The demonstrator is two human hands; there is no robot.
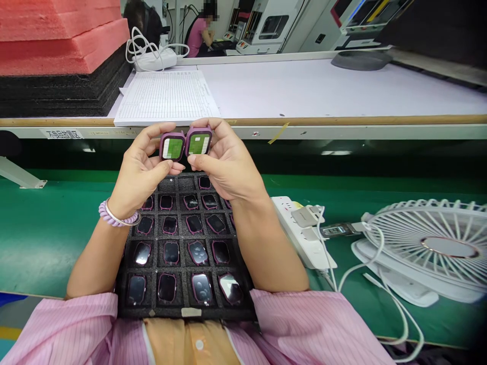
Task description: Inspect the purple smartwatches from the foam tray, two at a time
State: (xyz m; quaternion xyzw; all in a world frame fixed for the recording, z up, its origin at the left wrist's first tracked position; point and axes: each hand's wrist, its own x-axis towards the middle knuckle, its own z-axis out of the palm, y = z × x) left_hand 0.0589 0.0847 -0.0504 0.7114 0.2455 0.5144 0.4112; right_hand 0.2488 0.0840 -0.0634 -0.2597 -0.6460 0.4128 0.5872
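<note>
My left hand (142,170) is closed on a purple smartwatch (172,147) without a strap, its lit screen green and white. In my right hand (228,159) is a second purple smartwatch (199,142), also lit green and white. The two are held side by side, faces toward me, above the far end of a black foam tray (152,313). Rows of dark-screened purple watches (171,252) lie in the tray's compartments. Two far compartments (186,185) between my wrists show no watch. My forearms hide part of the tray's sides.
A power strip (297,228) and a white fan (437,243) with loose cables stand on the green bench (38,228) at right. Above are a shelf (274,91), a ruled paper stack (167,96), red and black foam blocks (64,45), and a white adapter (155,60). A person sits beyond.
</note>
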